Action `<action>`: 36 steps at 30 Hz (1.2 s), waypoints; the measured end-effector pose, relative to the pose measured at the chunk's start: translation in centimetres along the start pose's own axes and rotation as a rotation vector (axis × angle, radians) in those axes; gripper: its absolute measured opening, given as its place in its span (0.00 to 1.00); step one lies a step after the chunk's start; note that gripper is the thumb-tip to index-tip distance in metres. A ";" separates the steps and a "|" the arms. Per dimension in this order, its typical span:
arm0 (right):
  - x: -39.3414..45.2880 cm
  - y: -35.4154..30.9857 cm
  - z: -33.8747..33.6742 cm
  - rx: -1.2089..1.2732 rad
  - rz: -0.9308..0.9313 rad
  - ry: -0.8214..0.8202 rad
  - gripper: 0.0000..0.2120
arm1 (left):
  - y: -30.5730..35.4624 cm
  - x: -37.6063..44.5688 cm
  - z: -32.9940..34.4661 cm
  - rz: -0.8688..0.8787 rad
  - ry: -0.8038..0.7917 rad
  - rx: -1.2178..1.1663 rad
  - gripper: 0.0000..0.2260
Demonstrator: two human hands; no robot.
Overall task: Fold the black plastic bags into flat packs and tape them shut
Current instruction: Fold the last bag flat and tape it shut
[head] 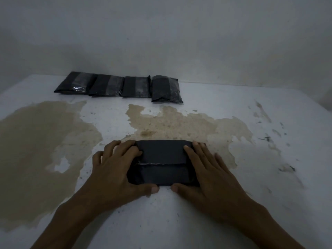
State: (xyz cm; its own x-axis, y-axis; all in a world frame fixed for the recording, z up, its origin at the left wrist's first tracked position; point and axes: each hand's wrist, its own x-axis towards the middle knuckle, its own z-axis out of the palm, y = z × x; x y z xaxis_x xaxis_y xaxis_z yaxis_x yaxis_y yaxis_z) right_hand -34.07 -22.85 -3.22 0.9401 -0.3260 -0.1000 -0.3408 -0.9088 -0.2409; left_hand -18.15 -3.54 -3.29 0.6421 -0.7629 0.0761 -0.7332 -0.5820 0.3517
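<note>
Dim, flat, greyish light; soft focus throughout, wide-angle bending at the edges.

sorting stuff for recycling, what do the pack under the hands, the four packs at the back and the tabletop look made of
Folded pack: likely thin matte black plastic film, with a pale raw edge across it.
Four back packs: same black film under glossy clear tape, which glints.
Tabletop: hard, white-coated, coating worn to tan patches; base material unclear.

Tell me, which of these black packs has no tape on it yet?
The near pack under both hands; the four at the wall show shiny tape strips.
</note>
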 end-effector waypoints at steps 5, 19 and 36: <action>0.1 0.2 0.0 -0.063 0.012 0.003 0.44 | -0.5 -0.4 0.7 -0.042 -0.030 -0.033 0.45; 0.0 0.5 0.0 -0.071 0.017 0.018 0.51 | -0.6 -0.9 1.3 -0.021 0.033 0.068 0.45; -0.2 2.0 -1.9 0.024 -0.026 -0.094 0.50 | -0.7 -0.7 -0.3 -0.008 0.015 -0.058 0.42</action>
State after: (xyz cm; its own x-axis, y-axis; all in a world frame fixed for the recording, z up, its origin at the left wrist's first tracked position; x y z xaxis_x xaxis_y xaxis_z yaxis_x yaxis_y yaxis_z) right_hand -34.88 -25.07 -1.86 0.9437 -0.2754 -0.1830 -0.3174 -0.9098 -0.2675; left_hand -18.01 -2.49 -3.35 0.6515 -0.7537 0.0870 -0.7140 -0.5703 0.4061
